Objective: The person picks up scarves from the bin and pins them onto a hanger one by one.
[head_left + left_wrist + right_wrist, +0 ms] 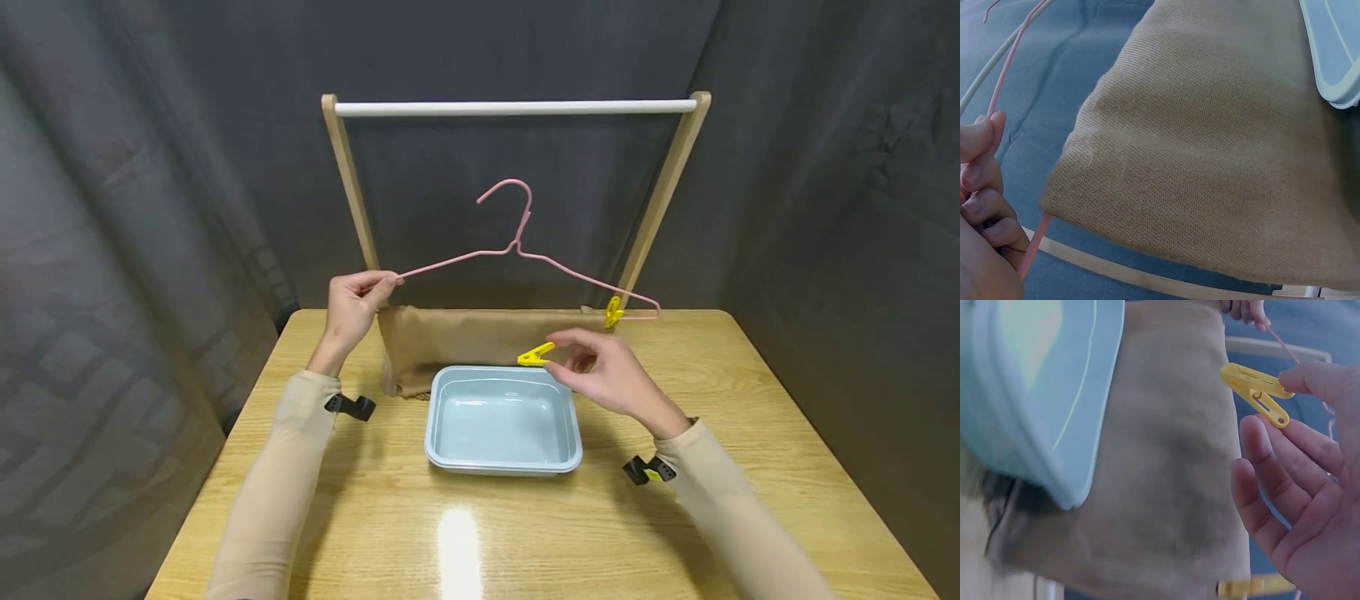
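Observation:
My left hand grips the left end of a pink wire hanger, holding it up above the table. Over the hanger's lower bar hangs a folded brown cloth. One yellow clothespin is fastened at the cloth's right end, on the lower bar. My right hand pinches a second yellow clothespin by its handles, between thumb and fingers, in front of the cloth and apart from it. Just below this hand stands a pale blue plastic basin.
Behind the hanger stands a rack with wooden side posts and a white rail. Grey curtains surround the wooden table at the back and sides.

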Tool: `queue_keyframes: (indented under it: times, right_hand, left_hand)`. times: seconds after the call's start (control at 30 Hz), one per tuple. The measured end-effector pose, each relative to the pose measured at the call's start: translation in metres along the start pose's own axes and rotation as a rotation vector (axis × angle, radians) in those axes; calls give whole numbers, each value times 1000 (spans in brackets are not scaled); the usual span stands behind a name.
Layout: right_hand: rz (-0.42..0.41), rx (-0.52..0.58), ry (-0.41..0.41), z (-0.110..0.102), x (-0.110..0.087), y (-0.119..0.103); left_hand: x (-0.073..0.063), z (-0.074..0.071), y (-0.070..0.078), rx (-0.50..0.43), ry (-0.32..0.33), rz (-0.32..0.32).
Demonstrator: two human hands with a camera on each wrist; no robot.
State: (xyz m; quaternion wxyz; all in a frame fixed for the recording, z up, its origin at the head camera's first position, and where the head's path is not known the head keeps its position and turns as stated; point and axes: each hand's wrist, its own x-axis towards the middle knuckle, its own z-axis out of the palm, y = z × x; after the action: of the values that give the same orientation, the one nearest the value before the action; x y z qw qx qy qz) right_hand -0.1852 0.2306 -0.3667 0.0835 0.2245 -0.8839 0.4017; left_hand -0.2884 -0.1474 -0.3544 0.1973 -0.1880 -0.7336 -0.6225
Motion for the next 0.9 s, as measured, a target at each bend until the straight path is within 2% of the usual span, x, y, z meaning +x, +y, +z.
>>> queue_keyframes:
  times: [0.2, 0.4, 0.7, 0.9]
  right_hand:
    - [-26, 37, -16, 12, 24, -13]
    - [-42, 26, -38, 23, 50, -32]
    - [-153, 65, 2, 47, 93, -52]
    - [-175, 99, 29, 63, 113, -61]
  left_hand:
    - [0, 4, -2, -9, -12, -8]
    - [-1, 4, -2, 4, -4, -10]
    - [0, 4, -3, 2, -12, -23]
    - [-1, 3, -3, 21, -4, -21]
